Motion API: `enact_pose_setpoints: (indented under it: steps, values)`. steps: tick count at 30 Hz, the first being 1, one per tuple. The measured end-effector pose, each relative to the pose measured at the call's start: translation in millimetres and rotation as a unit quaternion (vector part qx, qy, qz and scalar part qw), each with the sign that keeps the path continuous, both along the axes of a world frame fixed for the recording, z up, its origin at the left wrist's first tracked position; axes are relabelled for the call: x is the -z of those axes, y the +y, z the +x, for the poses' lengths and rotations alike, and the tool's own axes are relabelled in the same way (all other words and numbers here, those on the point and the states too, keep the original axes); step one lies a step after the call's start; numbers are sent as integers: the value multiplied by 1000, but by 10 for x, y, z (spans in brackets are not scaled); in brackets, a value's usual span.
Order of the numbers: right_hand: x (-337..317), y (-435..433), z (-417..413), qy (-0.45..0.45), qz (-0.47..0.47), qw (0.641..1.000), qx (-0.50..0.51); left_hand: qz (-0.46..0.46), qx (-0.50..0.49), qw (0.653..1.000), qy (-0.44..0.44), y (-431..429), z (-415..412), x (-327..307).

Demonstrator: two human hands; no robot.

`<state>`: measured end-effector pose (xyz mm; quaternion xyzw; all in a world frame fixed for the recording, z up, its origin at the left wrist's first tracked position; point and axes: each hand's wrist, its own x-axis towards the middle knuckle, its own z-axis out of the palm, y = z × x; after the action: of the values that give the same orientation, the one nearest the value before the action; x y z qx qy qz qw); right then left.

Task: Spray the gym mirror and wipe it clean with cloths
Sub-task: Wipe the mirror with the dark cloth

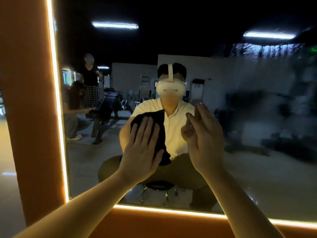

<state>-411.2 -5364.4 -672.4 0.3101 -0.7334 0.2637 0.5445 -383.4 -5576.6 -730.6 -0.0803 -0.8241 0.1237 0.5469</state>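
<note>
Clearly, the left hand (142, 148) pressed the black cloth (158, 118) flat on the mirror (257, 169), grip wide; the right hand (204, 134) held nothing. Even strokes toward the wet haze (260, 103) seemed best.

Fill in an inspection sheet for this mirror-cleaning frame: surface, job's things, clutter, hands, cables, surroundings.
Surface: gym mirror, wet streaky film over its right part; left part clearer.
Job's things: black cloth flat against the glass.
Clutter: nothing seen.
Hands: left hand presses the cloth with straight fingers; right hand raised near the glass, empty.
Cables: nothing seen.
Surroundings: lit light strip and orange frame border the mirror; reflection shows a standing person, a crouching person, gym machines, a stool.
</note>
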Motion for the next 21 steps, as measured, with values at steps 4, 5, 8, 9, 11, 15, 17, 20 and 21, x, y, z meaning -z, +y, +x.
enact_pose_setpoints:
  steps: [4, 5, 8, 9, 11, 15, 17, 20, 21]
  values:
    - [18, -14, -28, 4, 6, 1000, 1, -146, 17, 989, -16, -105, -25, -39]
    - [25, -17, -35, 5, 6, 1000, 0, -168, 21, 985, -18, -125, -26, -44]
    - [30, 3, -70, 5, 5, 1000, -2, -168, 38, 985, -9, -124, -23, -72]
    - [29, 9, -78, 1, 8, 1000, -2, -165, 45, 985, -5, -127, -27, -85]
    - [20, 11, -88, 4, 5, 1000, -2, -163, 55, 985, 1, -149, -42, -91]
    - [11, -4, -12, 16, -9, 1000, -14, -87, 42, 995, 7, -29, -61, 58]
    - [42, 6, 16, 11, 4, 1000, -2, -91, 39, 995, -8, 40, -80, 187]
    - [84, -9, 24, -4, 17, 1000, 21, -181, 38, 982, -43, -33, -64, 298]
    - [101, -34, 29, -6, 17, 1000, 24, -200, 35, 978, -51, -97, -46, 314]
